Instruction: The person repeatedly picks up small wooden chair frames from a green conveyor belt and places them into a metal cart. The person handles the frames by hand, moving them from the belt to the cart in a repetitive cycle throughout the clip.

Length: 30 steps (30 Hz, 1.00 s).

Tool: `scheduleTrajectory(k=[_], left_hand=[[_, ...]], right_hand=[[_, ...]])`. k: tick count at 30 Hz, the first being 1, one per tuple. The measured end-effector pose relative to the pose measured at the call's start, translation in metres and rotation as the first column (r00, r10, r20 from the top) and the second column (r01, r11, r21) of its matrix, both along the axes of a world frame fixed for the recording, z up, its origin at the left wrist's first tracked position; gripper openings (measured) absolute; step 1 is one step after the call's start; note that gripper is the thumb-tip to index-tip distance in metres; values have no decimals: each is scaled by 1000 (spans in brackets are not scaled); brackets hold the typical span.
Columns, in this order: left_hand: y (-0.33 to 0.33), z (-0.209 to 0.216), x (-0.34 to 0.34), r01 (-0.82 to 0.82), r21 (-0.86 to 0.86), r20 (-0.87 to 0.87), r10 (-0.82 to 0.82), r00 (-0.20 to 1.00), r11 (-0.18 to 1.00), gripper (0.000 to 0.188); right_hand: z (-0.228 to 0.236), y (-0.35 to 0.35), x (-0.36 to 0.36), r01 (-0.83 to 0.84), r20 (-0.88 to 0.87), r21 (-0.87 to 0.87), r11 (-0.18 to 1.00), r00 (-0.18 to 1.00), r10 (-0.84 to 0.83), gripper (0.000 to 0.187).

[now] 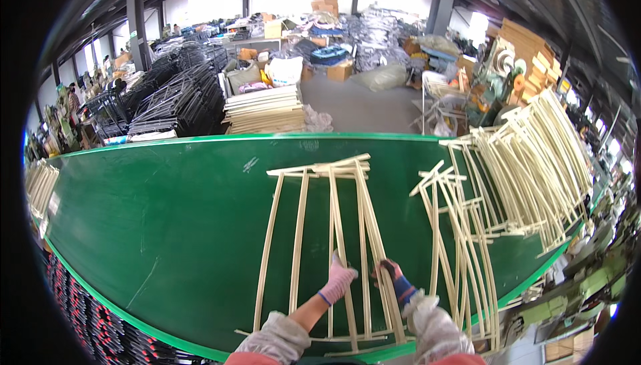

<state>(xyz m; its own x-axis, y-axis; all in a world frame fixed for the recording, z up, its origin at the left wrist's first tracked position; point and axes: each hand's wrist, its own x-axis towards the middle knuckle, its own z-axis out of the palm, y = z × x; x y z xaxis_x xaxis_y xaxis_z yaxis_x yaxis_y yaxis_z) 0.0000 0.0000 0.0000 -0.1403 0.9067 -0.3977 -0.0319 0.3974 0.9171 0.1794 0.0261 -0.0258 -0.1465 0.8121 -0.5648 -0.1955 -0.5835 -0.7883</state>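
On a green table [193, 231] in front of me lie long cream strips joined by crosspieces, like slender ladder-shaped frames [299, 231]; several seem to overlap. My left hand [338, 281], in a pinkish glove, is closed round one of the middle strips. Close by, my right hand [394, 279], in a dark glove with a blue cuff, grips the long strips at the right side of these frames. Its fingertips are partly hidden. Further right lies a looser, crooked group of similar frames [461, 231], apart from my hands.
A tall, leaning pile of cream frames [534, 171] fills the table's right end, and a smaller bundle [41, 188] lies at the far left. Beyond the table stand a pallet-like cream stack [264, 108] and dark frames [180, 95]. Red-tipped black parts [93, 315] sit below left.
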Motion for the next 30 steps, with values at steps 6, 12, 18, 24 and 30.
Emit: scheduleTrajectory(k=[6,12,18,24,30], left_hand=[[14,65,-57,18,392,-33,-6,999,920,69],[-27,65,-136,-78,307,-122,120,985,949,62],[-54,23,-196,-248,169,161,222,962,954,70],[-66,-17,-226,-147,111,167,127,978,983,75],[-70,-32,-216,-256,13,135,252,958,967,70]], right_hand=[[44,-11,-31,45,-387,113,993,922,2,26],[41,-29,-140,35,-341,309,951,937,76,37],[-25,-46,-215,117,-361,219,969,932,-31,58],[-32,-11,-143,-630,922,271,728,387,-8,74],[-28,38,-63,-534,974,-225,815,-153,168,54]])
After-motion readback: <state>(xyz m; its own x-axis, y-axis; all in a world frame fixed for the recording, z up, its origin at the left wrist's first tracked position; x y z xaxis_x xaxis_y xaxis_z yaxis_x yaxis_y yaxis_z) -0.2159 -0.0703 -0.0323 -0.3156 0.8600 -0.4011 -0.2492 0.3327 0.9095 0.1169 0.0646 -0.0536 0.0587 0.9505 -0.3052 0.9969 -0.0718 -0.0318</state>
